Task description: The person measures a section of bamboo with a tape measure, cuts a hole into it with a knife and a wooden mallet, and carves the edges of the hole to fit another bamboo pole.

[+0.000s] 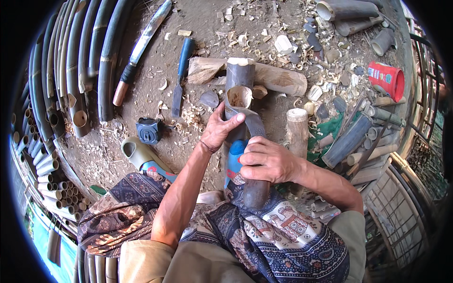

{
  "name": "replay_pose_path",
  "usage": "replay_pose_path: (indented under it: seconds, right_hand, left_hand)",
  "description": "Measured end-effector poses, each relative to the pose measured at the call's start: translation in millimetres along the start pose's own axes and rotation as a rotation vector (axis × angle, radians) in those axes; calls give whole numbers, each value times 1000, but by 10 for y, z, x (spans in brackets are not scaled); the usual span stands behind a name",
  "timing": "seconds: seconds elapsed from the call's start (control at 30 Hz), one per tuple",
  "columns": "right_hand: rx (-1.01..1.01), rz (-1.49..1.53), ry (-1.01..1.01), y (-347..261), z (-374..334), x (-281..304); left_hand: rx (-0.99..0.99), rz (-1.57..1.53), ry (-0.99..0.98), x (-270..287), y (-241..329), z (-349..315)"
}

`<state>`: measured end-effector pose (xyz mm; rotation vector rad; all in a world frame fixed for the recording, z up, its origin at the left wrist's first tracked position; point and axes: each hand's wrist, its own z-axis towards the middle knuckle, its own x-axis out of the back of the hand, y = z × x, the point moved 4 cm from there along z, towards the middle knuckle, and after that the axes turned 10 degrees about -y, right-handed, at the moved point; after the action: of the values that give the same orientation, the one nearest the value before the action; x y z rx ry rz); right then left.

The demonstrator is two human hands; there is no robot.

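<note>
The left grip is curled partway round the side of a notched bamboo tube, its thumb stretched out over the knife blade; its fingertips are mostly hidden, so how tightly they press I cannot tell. The right grip, below it and to its right, is closed on the knife's thick dark handle, whose butt juts out toward the lap under the patterned cloth. The tube stands out ahead of both grips, its cut hollow just beyond the left fingers, and its upper part lies against a split log — probably a rest that keeps the round wall from rolling. The left thumb seems to be laid there to steady the blade at the notch's near edge, while the right grip's hold well back leaves the blade clear. Left of the left grip, within likely easy reach, are a blue-handled chisel, a tape measure and, farther out, a machete. An upright wooden stub stands just beyond the right grip, and a red plastic tub lies on its side well off to the right — apart from the work
</note>
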<state>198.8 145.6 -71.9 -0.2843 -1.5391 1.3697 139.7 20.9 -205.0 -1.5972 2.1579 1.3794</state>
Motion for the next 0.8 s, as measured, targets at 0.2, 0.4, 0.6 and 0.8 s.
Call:
replay_pose_path:
  seconds: [0.2, 0.4, 0.6, 0.8]
  right_hand:
    - [45, -113, -30, 103, 35, -149]
    - [62, -264, -24, 249, 31, -287]
    - [2, -142, 118, 209, 120, -31]
    - [-203, 743, 1053, 517, 295, 699]
  left_hand:
    - [0, 64, 93, -14, 24, 8]
    - [-10, 175, 187, -79, 53, 10]
    - [-107, 197, 189, -100, 80, -17]
    - [-30, 193, 279, -98, 159, 2]
